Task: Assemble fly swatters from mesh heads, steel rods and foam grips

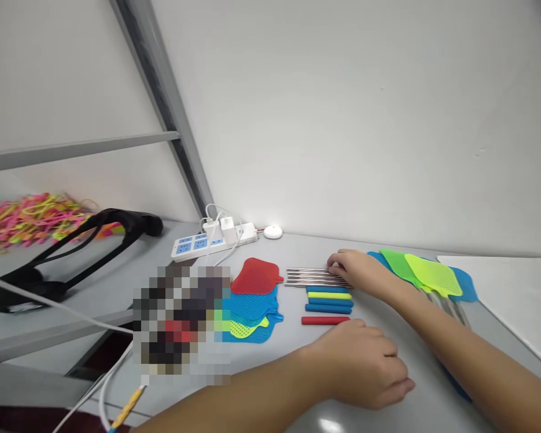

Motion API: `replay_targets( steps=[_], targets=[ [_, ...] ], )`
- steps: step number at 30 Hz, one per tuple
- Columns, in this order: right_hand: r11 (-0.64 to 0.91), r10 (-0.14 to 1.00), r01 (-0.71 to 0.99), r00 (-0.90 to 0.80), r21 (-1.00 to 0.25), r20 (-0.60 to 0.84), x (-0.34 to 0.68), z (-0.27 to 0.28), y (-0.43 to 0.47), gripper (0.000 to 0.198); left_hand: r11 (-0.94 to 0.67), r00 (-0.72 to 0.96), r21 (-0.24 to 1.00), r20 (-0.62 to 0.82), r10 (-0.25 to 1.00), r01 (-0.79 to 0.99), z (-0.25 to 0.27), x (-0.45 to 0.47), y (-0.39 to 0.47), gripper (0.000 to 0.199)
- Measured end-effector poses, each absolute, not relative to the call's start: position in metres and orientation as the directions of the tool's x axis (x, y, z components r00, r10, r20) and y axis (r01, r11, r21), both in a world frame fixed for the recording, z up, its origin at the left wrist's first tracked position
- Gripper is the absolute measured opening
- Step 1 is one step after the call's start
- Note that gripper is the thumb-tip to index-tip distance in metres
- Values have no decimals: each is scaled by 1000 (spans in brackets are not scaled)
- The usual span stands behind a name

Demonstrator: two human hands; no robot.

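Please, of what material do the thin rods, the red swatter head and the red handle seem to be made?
Thin rods: polished metal, probably steel; they are silvery with bright glints. Red swatter head: likely moulded plastic, fairly matte, finely perforated. Red handle: smooth and evenly coloured, apparently plastic, though rubber remains possible.

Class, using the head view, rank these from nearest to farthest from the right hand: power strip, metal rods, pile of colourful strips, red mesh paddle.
1. Metal rods: at the right hand's fingertips.
2. Red mesh paddle: left of the rods.
3. Power strip: farther left, nearer the wall.
4. Pile of colourful strips: far left.
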State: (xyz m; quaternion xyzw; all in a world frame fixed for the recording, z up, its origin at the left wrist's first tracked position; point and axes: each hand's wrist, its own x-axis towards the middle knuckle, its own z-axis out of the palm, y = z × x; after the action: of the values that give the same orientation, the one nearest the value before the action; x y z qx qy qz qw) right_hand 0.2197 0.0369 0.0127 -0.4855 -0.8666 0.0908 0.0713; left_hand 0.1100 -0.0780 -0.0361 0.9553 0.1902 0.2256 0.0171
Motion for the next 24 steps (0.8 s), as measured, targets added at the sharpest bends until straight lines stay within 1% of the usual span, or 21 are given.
replay_targets(
  steps=[4,7,9,12,13,14,15,17,18,19,20,22,24],
  targets=[
    [566,815,797,-579,-212,-1,213,6,57,19,-918,818,138,418,395,373,-40,111,-76,34],
    [603,791,779,-612,-173,3,212,5,62,16,-920,814,137,431,390,368,-42,113,-75,36],
    [625,779,770,-626,-130,38,214,8,60,15,-920,804,138,451,387,366,-43,114,-75,36],
    [624,778,779,-615,-56,127,224,16,50,20,-924,790,135,483,376,358,-42,113,-75,36],
    [604,791,795,-588,-61,169,230,19,45,21,-924,786,125,493,373,360,-41,111,-75,36],
    [571,812,815,-542,-100,218,236,21,38,20,-924,783,111,501,370,366,-40,109,-74,36],
    [527,837,831,-473,-176,274,243,21,31,19,-922,779,94,508,369,375,-38,107,-73,36],
    [432,872,807,-262,-402,413,254,19,13,18,-908,771,60,508,385,414,-30,99,-68,36],
    [408,866,754,-140,-515,481,258,17,4,20,-896,767,44,500,403,442,-25,93,-65,36],
    [412,834,680,-14,-606,552,260,13,-6,22,-882,762,30,490,424,471,-20,88,-62,35],
    [439,805,588,77,-679,588,262,10,-15,23,-865,755,19,480,448,501,-13,82,-59,35],
    [483,787,416,181,-771,590,261,5,-33,24,-832,732,17,465,497,554,-1,70,-54,34],
    [469,814,310,210,-827,541,257,4,-47,19,-793,700,38,446,557,607,9,62,-52,31]
  ],
)
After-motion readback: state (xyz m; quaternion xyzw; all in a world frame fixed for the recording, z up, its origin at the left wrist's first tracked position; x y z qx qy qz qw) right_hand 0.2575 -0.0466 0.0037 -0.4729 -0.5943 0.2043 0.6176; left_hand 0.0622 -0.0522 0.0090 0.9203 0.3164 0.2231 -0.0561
